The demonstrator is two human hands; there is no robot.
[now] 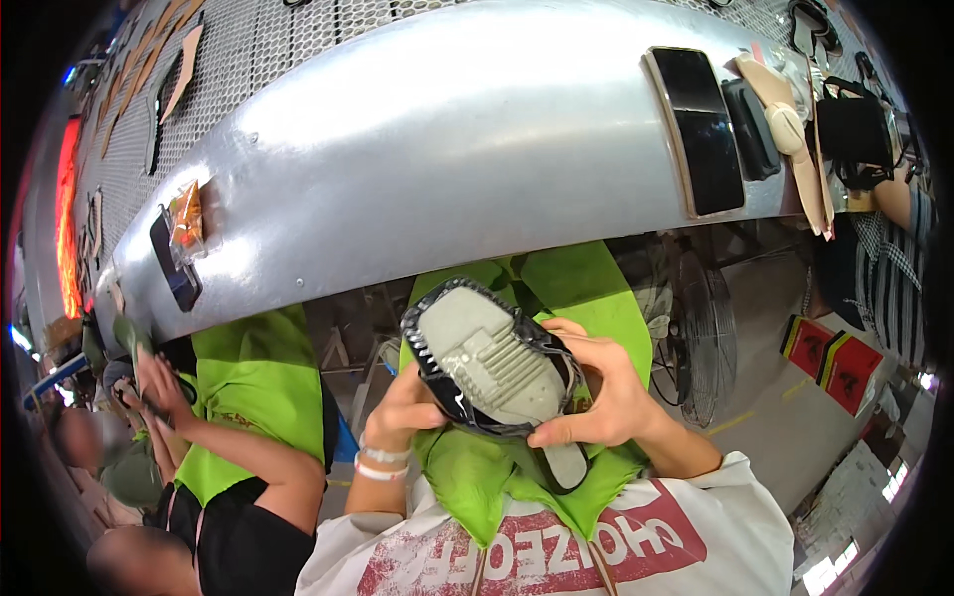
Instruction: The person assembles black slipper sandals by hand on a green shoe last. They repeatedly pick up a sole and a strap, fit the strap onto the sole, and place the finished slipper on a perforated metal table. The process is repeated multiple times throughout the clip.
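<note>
A black shoe upper, bottom side up, is held over my lap in front of the metal bench. Its underside shows a grey insole board with a ribbed middle, and the black edge is gathered in small pleats around the toe. Toward my body the narrow grey heel end points down and to the right. My left hand is closed on the toe side, its fingers partly hidden beneath. On the right edge my right hand grips the upper, with the thumb pressed near the heel and the fingers wrapped around the far side.
Beyond the shoe curves a shiny metal bench, with a mesh conveyor behind it. A phone and a dark case lie at right; an orange packet lies at left. A co-worker sits left; a fan stands below the bench.
</note>
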